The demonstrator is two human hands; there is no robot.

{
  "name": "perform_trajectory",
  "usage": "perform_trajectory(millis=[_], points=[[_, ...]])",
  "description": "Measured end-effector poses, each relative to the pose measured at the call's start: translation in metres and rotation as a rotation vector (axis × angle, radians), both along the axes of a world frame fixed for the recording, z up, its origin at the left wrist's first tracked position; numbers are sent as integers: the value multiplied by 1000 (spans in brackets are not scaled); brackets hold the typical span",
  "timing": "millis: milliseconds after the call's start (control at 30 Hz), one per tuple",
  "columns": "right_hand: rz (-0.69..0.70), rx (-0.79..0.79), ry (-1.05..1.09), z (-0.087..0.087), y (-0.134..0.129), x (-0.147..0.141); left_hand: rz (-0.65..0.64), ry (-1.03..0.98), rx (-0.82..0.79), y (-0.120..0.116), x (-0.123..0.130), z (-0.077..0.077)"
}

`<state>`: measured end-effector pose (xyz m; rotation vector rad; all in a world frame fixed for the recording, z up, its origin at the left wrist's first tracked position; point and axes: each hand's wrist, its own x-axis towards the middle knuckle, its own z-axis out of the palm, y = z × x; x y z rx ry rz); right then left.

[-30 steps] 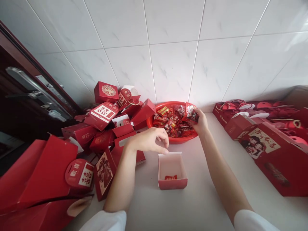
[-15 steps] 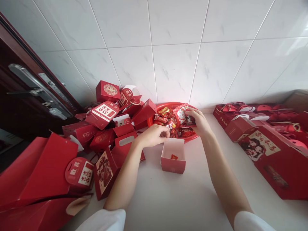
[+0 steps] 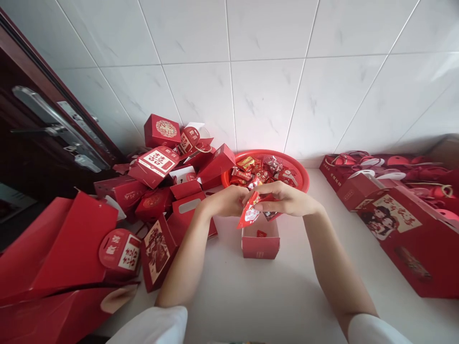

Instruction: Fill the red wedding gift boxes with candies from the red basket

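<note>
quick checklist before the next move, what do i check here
1. Red card box open on the white counter: ok, a small red piece lies inside.
2. Red-and-white sweet packet held: ok, the left hand and right hand both pinch it above the box.
3. Packet sealed: cannot tell, the fingers cover part of it.
4. Dark wrapper under the right hand: cannot tell whether it is held or resting on the box.
5. Red plastic basket of wrapped sweets within reach: ok, it sits just behind the box.
</note>
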<state>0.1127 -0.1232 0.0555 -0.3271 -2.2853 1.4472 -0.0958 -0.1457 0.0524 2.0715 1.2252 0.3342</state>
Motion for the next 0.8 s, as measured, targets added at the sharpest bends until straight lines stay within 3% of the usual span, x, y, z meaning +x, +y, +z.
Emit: perform_trajectory(millis=[167, 400, 533, 667, 800], points=[[-37, 33, 4, -1, -3, -6, -41, -45, -66, 0, -2, 0], [-156, 45, -2, -2, -8, -14, -42, -34, -39, -1, -3, -2], [-235, 42, 89, -3, -6, -10, -79, -25, -41, 0, -4, 0], [-225, 6, 174, -5, -3, -4, -104, 1, -34, 1, -5, 2], [-234, 4, 172, -3, -1, -1, -17, 3, -48, -2, -3, 3]])
